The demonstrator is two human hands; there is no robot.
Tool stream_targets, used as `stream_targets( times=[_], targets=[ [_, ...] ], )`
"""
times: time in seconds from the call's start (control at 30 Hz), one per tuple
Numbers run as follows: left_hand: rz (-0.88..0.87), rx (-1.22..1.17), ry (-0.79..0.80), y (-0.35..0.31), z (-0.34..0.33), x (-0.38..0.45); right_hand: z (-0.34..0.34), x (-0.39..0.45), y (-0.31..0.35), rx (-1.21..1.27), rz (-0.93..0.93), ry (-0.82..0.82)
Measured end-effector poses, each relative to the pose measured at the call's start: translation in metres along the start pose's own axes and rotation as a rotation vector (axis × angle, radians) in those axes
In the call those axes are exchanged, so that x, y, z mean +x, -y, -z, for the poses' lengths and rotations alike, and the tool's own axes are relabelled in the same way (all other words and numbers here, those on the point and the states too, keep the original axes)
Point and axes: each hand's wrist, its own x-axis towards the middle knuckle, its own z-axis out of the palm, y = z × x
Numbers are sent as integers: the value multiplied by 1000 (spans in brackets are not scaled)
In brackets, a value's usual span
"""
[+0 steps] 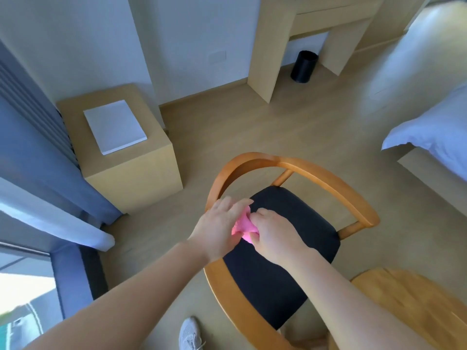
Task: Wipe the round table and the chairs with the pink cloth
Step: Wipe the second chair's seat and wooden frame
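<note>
A wooden chair (326,183) with a curved backrest and a black seat cushion (283,261) stands below me in the middle of the view. Both hands meet above the cushion's left front part. The pink cloth (244,224) is bunched between them. My left hand (217,228) grips it from the left, and my right hand (274,234) pinches it from the right with curled fingers. Most of the cloth is hidden by the hands. Part of the round wooden table (414,301) shows at the lower right.
A light wooden cabinet (141,178) with a white pad on top stands at the left beside blue curtains (38,157). A desk (273,59) and a black bin (303,66) are at the back. A bed (434,122) is at the right. My shoe (189,334) is near the chair.
</note>
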Motion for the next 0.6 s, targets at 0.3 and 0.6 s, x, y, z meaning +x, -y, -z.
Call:
stream_targets(
  times=[0.3,0.6],
  targets=[
    [445,-42,226,-20,-49,23,-21,-3,-76,261,-21,82],
    [560,-378,56,-43,-101,24,-20,-13,-122,845,-214,30]
  ],
)
